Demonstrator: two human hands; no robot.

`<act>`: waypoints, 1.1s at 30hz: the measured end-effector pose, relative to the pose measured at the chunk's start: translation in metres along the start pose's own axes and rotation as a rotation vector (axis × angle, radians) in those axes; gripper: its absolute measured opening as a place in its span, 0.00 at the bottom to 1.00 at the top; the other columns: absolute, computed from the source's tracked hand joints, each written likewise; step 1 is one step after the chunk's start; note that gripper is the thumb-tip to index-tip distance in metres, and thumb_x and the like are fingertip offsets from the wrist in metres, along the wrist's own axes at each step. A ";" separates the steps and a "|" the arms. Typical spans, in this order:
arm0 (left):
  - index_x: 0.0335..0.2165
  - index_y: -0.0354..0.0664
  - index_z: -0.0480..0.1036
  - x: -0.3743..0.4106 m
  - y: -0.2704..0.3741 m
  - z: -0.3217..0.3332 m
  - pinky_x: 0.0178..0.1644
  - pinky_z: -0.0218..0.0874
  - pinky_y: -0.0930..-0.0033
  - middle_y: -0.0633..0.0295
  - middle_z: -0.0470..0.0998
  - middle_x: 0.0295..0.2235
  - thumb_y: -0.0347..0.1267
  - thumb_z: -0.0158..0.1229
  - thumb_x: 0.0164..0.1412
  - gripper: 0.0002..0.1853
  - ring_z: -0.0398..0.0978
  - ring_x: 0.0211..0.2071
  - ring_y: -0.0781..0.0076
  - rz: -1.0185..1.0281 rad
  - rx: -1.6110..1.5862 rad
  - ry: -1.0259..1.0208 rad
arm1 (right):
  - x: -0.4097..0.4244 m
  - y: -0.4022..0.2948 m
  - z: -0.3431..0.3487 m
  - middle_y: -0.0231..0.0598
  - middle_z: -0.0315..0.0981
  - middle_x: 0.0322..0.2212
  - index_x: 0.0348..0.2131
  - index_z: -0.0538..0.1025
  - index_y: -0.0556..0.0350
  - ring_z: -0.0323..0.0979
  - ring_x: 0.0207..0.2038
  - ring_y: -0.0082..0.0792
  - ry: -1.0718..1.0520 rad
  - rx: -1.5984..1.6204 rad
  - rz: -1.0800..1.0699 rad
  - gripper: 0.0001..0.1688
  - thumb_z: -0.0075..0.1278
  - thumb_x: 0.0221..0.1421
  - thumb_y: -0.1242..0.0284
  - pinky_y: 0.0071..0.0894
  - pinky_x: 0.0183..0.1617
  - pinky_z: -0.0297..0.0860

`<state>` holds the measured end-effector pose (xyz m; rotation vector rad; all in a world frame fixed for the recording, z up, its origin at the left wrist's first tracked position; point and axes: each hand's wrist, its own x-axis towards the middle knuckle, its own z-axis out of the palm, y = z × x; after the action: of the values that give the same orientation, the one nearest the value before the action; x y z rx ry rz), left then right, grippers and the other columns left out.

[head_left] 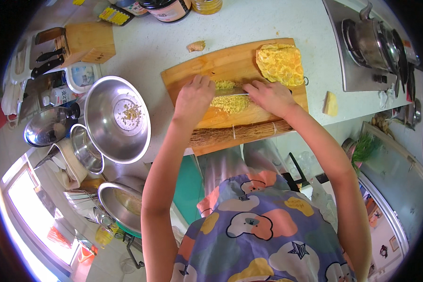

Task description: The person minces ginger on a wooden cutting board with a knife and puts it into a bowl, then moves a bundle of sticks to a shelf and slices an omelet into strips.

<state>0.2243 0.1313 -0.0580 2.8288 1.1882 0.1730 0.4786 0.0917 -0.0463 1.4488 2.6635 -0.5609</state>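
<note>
My right hand (268, 95) grips a kitchen knife (232, 92) at its handle end, the dark butt showing past my fingers. Over the other end of the blade, my left hand (196, 97) is closed, hiding the tip. The blade lies across finely chopped yellow food (231, 104), which shows on both sides of it. All of this is on a wooden cutting board (211, 65). A flat, lumpy yellow slab, like fried egg, (281, 64) occupies the board's far right corner. Along the near edge lies a tied bundle of thin brown stalks (239, 133).
A large steel bowl (102, 105) with small crumbs inside stands left of the board. Beyond it is a wooden knife block (88, 40). A ginger piece (196, 46) and a pale yellow chunk (330, 104) lie on the counter. The stove (352, 77) holds a steel pot (372, 44).
</note>
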 end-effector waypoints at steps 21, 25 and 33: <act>0.24 0.43 0.69 0.026 -0.013 -0.015 0.39 0.70 0.67 0.62 0.70 0.28 0.26 0.61 0.43 0.08 0.74 0.36 0.65 0.131 0.103 -0.083 | -0.004 0.003 0.014 0.39 0.73 0.32 0.44 0.68 0.48 0.77 0.32 0.43 0.130 0.123 0.064 0.15 0.44 0.54 0.75 0.40 0.29 0.74; 0.24 0.41 0.70 0.018 -0.031 -0.002 0.40 0.70 0.66 0.62 0.71 0.28 0.24 0.59 0.43 0.06 0.74 0.35 0.65 0.108 -0.187 -0.018 | 0.008 -0.013 -0.018 0.40 0.73 0.32 0.43 0.68 0.48 0.78 0.32 0.43 0.044 0.058 0.102 0.14 0.43 0.55 0.74 0.41 0.30 0.74; 0.24 0.42 0.68 0.032 -0.017 -0.011 0.33 0.70 0.64 0.61 0.70 0.28 0.27 0.65 0.42 0.11 0.74 0.34 0.62 0.063 0.059 -0.122 | 0.010 0.016 -0.007 0.41 0.72 0.31 0.42 0.69 0.47 0.78 0.31 0.44 0.019 0.088 0.037 0.12 0.43 0.56 0.74 0.41 0.29 0.74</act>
<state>0.2334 0.1659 -0.0462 2.8819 1.0979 -0.0320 0.4875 0.1102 -0.0463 1.5295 2.6517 -0.6728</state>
